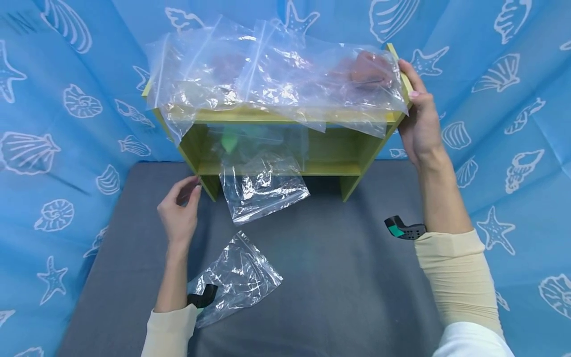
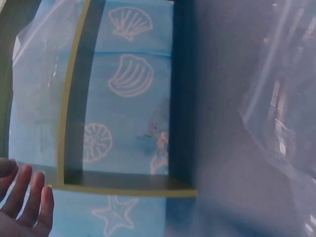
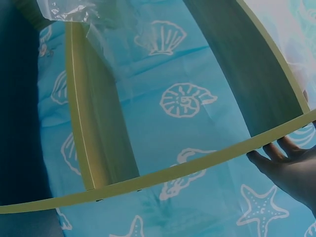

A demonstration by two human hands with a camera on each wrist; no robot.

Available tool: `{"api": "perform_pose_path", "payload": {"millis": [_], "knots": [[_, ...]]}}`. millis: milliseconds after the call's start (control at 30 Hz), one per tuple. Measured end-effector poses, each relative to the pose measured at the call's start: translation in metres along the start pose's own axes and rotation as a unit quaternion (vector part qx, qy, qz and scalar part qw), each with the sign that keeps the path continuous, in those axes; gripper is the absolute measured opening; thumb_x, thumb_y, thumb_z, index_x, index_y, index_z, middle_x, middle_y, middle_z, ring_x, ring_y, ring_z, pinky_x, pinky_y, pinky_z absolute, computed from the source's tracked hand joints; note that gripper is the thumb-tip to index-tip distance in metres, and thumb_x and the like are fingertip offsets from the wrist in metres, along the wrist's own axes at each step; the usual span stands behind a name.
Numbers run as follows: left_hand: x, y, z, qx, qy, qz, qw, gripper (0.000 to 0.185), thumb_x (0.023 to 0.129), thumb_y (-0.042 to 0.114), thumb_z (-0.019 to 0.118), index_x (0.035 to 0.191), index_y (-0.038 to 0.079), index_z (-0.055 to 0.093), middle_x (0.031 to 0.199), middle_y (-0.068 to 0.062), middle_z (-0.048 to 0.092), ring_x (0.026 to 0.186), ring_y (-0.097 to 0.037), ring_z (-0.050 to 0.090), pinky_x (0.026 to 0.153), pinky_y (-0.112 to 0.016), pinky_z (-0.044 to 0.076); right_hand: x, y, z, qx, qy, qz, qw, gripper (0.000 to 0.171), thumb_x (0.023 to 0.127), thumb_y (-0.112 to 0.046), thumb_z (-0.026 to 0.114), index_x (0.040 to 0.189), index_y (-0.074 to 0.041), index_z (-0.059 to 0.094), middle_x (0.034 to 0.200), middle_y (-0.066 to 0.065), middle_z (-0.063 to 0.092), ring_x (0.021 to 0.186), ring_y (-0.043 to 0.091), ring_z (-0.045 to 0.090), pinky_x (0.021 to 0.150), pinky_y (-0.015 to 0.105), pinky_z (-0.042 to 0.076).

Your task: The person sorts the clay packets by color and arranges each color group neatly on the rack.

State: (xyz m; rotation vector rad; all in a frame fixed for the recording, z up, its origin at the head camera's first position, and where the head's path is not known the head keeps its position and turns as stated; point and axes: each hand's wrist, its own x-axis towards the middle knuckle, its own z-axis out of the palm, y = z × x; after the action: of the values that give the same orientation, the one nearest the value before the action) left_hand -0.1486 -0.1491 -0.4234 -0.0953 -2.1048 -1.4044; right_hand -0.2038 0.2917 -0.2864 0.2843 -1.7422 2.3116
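Note:
A small yellow shelf [image 1: 285,116] stands toward the back of the grey table, its upper level loaded with clear zip bags [image 1: 285,69]; reddish-brown contents show through at the right. My right hand [image 1: 421,121] holds the upper part of the right side board, fingers against its outer face. Low beside the left side board is my left hand [image 1: 180,210], fingers loosely bent with the tips at the board; contact there is unclear. On the lower level lies a zip bag [image 1: 263,186] overhanging the front, with something green [image 1: 229,139] behind it.
Another clear zip bag [image 1: 241,277] lies flat on the grey tabletop [image 1: 321,277], near the left forearm. A blue curtain [image 1: 513,148] printed with white shells and starfish hangs behind and at both sides. Wrist cameras sit on both forearms.

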Motion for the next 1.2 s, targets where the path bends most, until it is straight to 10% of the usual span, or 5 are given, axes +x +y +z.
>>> {"api": "perform_pose_path", "payload": {"millis": [400, 833, 1200], "knots": [[-0.031, 0.002, -0.041, -0.006, -0.104, -0.010, 0.9945, 0.025, 0.092, -0.006, 0.066, 0.117, -0.008, 0.067, 0.114, -0.022, 0.068, 0.100, -0.013, 0.064, 0.086, -0.023, 0.051, 0.000, 0.004, -0.009, 0.059, -0.025, -0.004, 0.998, 0.051, 0.093, -0.029, 0.053, 0.143, -0.017, 0.050, 0.145, 0.012, 0.042, 0.112, 0.026, 0.049, 0.093, 0.035, 0.042], [-0.080, -0.083, -0.077, -0.038, -0.189, 0.004, 0.9813, 0.038, 0.089, 0.000, 0.072, 0.126, 0.004, 0.067, 0.121, -0.010, 0.067, 0.104, -0.014, 0.063, 0.090, -0.027, 0.049, 0.002, 0.001, -0.005, 0.048, -0.028, -0.008, 0.998, 0.052, 0.092, -0.025, 0.048, 0.144, -0.018, 0.049, 0.145, 0.011, 0.043, 0.115, 0.026, 0.048, 0.096, 0.039, 0.038], [-0.113, -0.079, -0.115, 0.027, -0.250, -0.026, 0.9675, 0.042, 0.084, -0.001, 0.078, 0.124, 0.006, 0.069, 0.124, -0.009, 0.065, 0.111, -0.006, 0.059, 0.091, -0.021, 0.047, 0.001, 0.004, -0.001, 0.044, -0.029, -0.004, 0.999, 0.051, 0.094, -0.026, 0.045, 0.144, -0.019, 0.048, 0.144, 0.011, 0.043, 0.113, 0.026, 0.048, 0.095, 0.038, 0.038]]}}
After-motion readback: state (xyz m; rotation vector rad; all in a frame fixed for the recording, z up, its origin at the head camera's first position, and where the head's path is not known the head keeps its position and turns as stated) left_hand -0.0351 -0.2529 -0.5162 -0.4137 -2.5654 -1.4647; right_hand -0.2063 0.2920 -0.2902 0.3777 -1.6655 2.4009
